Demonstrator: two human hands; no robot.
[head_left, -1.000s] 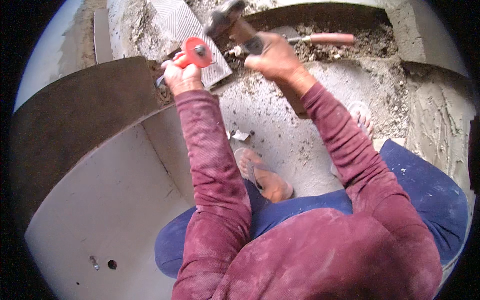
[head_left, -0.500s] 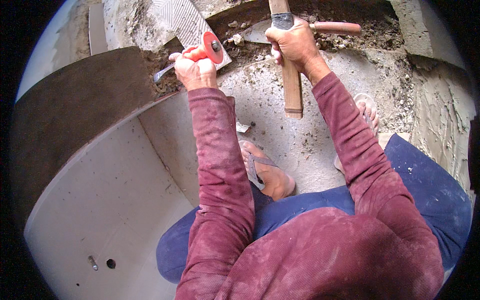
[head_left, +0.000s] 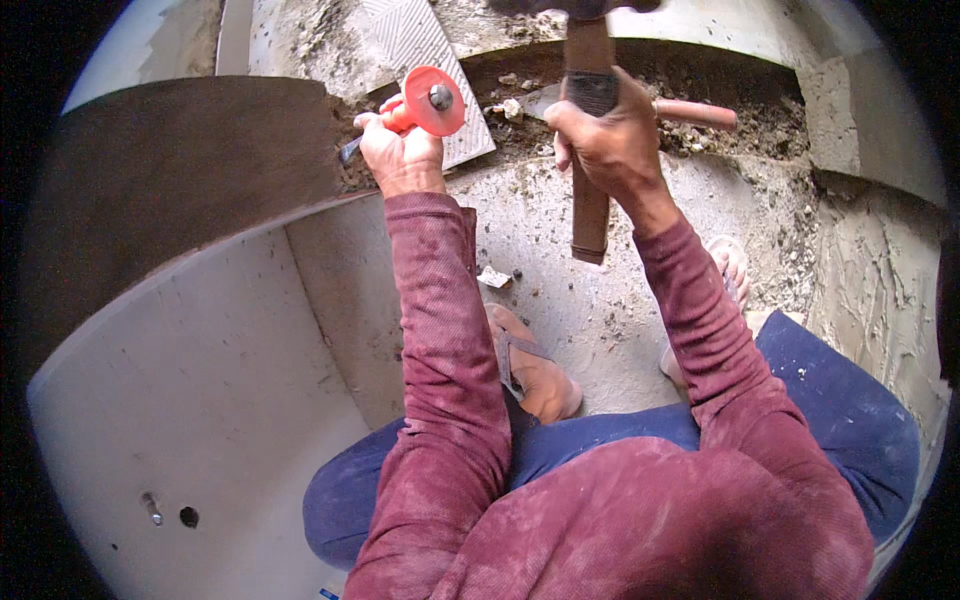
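Left hand [head_left: 403,158] grips chisel [head_left: 435,100], right hand [head_left: 622,135] hammer [head_left: 589,50]; trowel [head_left: 697,114] lies in rubble-strewn recess [head_left: 650,57]

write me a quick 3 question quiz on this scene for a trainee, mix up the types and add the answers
1. Multiple choice: which one grips the hammer?
A) left hand only
B) right hand only
C) both hands

2. True or false: the trowel lies loose, held by neither hand.

3. Fill in the blank: the left hand holds a chisel whose round guard is coloured ____.

Key: 1. B; 2. True; 3. orange
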